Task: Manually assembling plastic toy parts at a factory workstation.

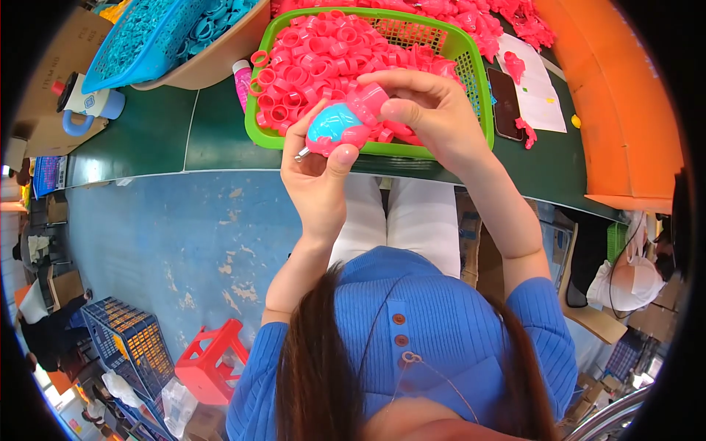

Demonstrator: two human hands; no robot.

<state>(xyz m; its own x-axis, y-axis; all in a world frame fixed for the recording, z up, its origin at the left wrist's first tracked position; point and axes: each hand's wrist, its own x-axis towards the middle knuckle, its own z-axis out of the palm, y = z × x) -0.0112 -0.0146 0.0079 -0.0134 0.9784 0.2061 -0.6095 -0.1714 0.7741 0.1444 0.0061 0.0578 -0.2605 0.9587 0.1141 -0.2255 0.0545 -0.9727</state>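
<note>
A: What do your hands hold?

B: Your left hand (318, 173) and right hand (426, 110) both curl tight around one pink and blue toy (342, 121), above one green basket (474, 70) of too many pink rings (316, 66) to count.

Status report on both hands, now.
Left hand and right hand both grip pink-and-blue toy. Held over green basket of pink rings. Nothing obstructing.
</note>
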